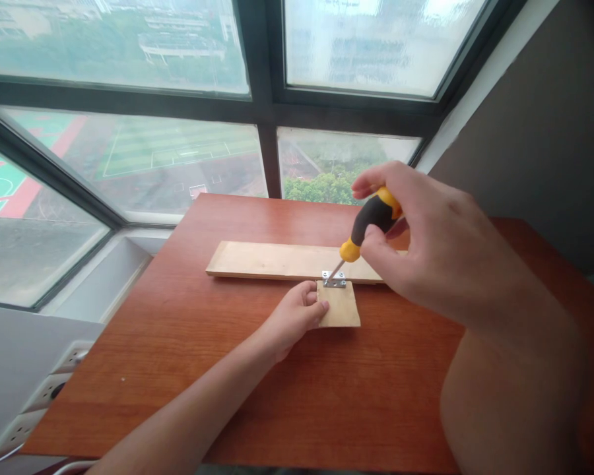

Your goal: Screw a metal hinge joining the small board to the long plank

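Observation:
My right hand (426,244) is closed around a black and yellow screwdriver (371,221), whose tip rests on a small metal bracket (334,280). The bracket sits where a small square wood piece (341,309) meets a long wooden plank (277,260). With its fingers curled, my left hand (294,316) presses on the left edge of the small wood piece and holds it still on the table.
The wood lies on a reddish-brown table (202,369) set against a large window (178,158). White wall sockets (54,389) sit at the lower left, below the table edge. A grey wall (549,132) rises on the right.

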### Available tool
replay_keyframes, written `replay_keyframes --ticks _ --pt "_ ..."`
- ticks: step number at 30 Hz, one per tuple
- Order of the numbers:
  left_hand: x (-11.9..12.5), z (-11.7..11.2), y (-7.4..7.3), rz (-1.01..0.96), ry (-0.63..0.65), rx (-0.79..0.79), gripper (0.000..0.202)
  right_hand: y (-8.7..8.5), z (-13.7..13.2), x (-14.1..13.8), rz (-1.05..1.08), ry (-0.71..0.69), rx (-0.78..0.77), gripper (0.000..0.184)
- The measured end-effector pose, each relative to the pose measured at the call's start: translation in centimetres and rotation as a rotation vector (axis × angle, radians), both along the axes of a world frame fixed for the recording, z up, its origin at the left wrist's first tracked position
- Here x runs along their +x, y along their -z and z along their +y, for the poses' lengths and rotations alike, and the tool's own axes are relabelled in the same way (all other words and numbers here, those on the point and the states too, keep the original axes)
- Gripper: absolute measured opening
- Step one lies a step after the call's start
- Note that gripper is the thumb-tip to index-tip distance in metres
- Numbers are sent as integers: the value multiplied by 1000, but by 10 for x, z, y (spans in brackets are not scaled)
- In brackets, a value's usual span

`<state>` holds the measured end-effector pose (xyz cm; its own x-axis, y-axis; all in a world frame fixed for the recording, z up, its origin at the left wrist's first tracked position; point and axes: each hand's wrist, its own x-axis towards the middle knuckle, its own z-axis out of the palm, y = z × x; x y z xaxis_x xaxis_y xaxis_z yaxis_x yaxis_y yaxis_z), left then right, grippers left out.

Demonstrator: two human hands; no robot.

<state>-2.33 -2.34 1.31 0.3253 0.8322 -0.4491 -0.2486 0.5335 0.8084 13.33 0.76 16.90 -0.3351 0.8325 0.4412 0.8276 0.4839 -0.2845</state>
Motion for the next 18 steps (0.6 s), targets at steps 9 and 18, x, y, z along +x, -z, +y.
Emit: replay_keyframes --ticks 9,18 --pt "-1 0 0 15 4 -3 34 -3 0 0 -39 149 34 24" --pt "0 0 -4 4 -10 -14 32 -2 -1 -4 -52 144 19 29"
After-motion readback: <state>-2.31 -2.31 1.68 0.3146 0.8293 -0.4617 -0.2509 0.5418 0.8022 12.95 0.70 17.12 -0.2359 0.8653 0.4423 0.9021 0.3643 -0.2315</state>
